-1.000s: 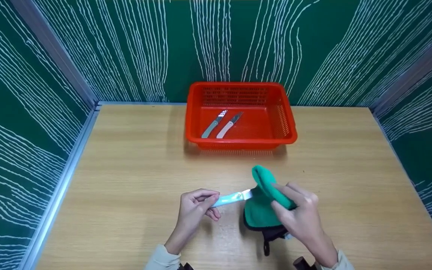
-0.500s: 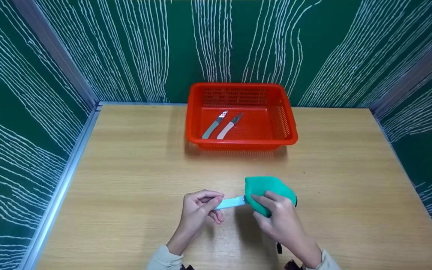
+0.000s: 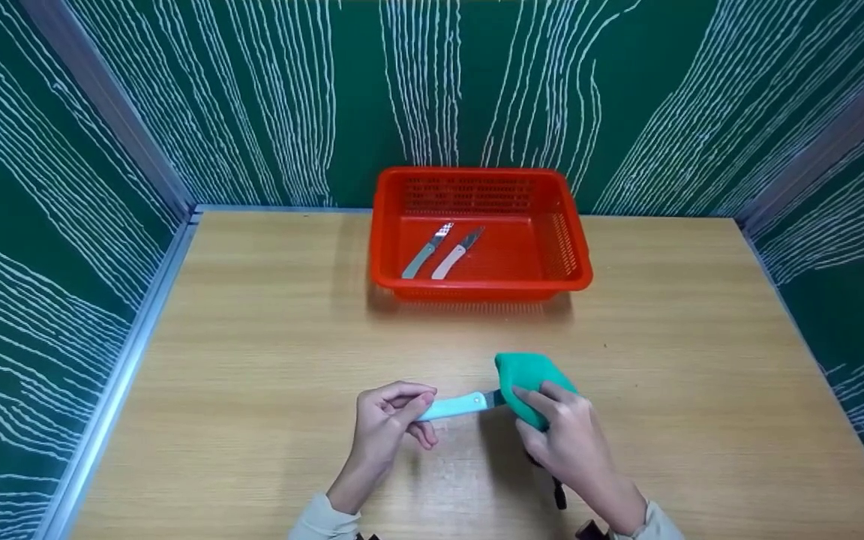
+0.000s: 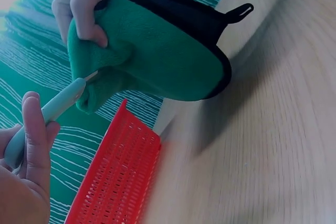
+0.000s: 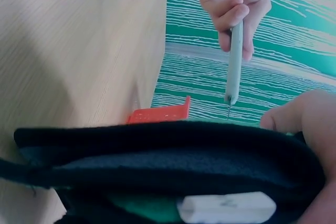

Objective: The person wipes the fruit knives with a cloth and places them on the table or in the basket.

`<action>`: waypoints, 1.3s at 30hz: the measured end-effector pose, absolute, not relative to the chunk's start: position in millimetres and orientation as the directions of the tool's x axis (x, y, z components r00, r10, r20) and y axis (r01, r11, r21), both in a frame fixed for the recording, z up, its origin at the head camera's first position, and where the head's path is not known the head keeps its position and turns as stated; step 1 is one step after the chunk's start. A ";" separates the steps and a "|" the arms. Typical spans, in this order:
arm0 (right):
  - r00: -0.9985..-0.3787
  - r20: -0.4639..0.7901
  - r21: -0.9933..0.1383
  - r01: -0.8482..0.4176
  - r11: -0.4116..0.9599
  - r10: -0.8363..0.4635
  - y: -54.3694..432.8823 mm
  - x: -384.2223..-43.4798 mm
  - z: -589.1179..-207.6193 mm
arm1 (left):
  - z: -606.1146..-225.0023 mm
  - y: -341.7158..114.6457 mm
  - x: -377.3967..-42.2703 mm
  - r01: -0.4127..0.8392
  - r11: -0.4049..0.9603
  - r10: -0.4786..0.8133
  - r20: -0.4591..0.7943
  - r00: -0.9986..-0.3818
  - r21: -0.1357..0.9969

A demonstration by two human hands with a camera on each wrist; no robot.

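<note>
A folding knife [image 3: 456, 406] with a light blue-green handle lies level above the table. My left hand [image 3: 381, 431] pinches the handle's end between thumb and fingers. Its blade [image 3: 498, 398] runs into the fold of a green cloth mitt [image 3: 526, 371], so only a short stretch by the handle shows. With thumb and fingers, my right hand [image 3: 578, 439] grips the mitt around the blade. Black edging and a hanging loop [image 4: 241, 11] show in the left wrist view. In the right wrist view, the dark mitt edge [image 5: 157, 137] hides most of the blade.
A red plastic basket [image 3: 481, 285] stands at the back of the wooden table [image 3: 252, 337]. Inside lie two unfolded knives, one with a green handle [image 3: 418, 261], one with a white handle [image 3: 448, 262]. Green walls [image 3: 357, 90] with white lines enclose the table on three sides.
The right hand has folded the mitt over the blade and slid it left to the handle, then back slightly right. A bit of blade shows again. The left hand keeps its hold.
</note>
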State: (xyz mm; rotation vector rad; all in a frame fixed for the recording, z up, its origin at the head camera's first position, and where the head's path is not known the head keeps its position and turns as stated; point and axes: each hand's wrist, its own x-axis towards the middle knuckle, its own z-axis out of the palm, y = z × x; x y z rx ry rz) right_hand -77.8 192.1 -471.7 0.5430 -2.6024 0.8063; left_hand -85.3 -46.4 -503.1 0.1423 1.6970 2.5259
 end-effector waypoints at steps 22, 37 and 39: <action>-0.835 0.542 -0.516 -0.415 0.750 -0.090 222.8 -82.6 -450.2 | -495.1 -57.0 -86.0 -0.033 -0.318 0.124 0.007 -0.992 0.948; -0.757 0.613 -0.483 -0.585 0.652 -0.225 187.1 -68.0 -434.3 | -492.1 -47.9 -86.0 -0.061 -0.338 0.140 -0.014 -0.990 0.939; -0.777 0.572 -0.475 -0.574 0.667 -0.262 183.0 -67.3 -435.6 | -491.4 -47.2 -85.5 -0.066 -0.356 0.148 -0.014 -0.989 0.932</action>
